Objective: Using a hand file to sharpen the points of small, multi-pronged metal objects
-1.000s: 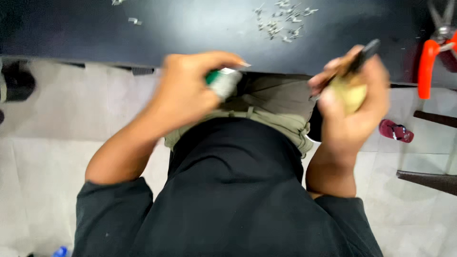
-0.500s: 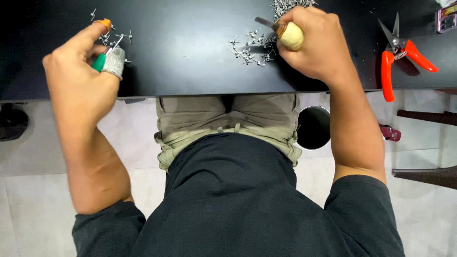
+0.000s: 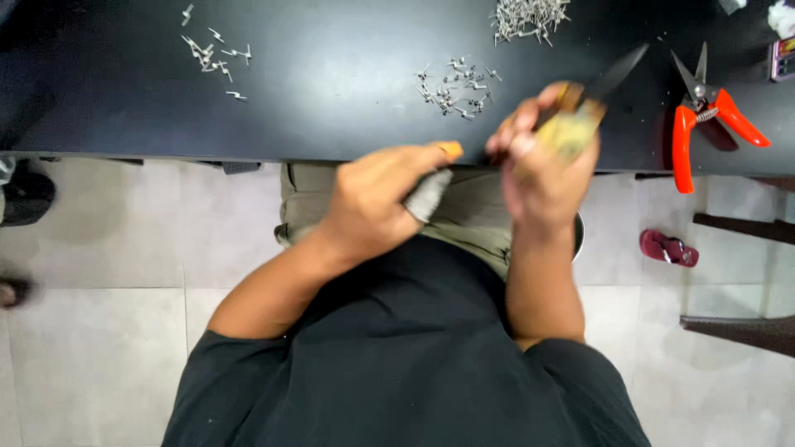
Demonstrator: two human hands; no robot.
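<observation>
At ten o'clock on the black glossy tabletop (image 3: 331, 74) lies a small scatter of short silver metal pins (image 3: 211, 51). Below it, past the tabletop's near edge, is pale grey tiled floor (image 3: 108, 248).

Near the centre, the left hand (image 3: 377, 199) hangs just off the tabletop's edge above the lap, its grip clamped on a small grey cylindrical piece (image 3: 427, 195); an orange tip (image 3: 450, 150) shows at the thumb, pointing toward one o'clock.

At twelve o'clock sits a second loose scatter of silver pins (image 3: 454, 84), with a denser pile of silver pins (image 3: 530, 16) beyond it at the far edge.

Just right of the left hand, close to it but apart, the right hand (image 3: 542, 165) has its grip closed around the yellowish handle of a knife with a dark blade (image 3: 614, 76); the blade points toward one o'clock over the tabletop.

At two o'clock lie orange-handled pruning shears (image 3: 704, 116), blades open, well apart from both hands. At four o'clock a red sandal (image 3: 667, 247) rests on the floor.
</observation>
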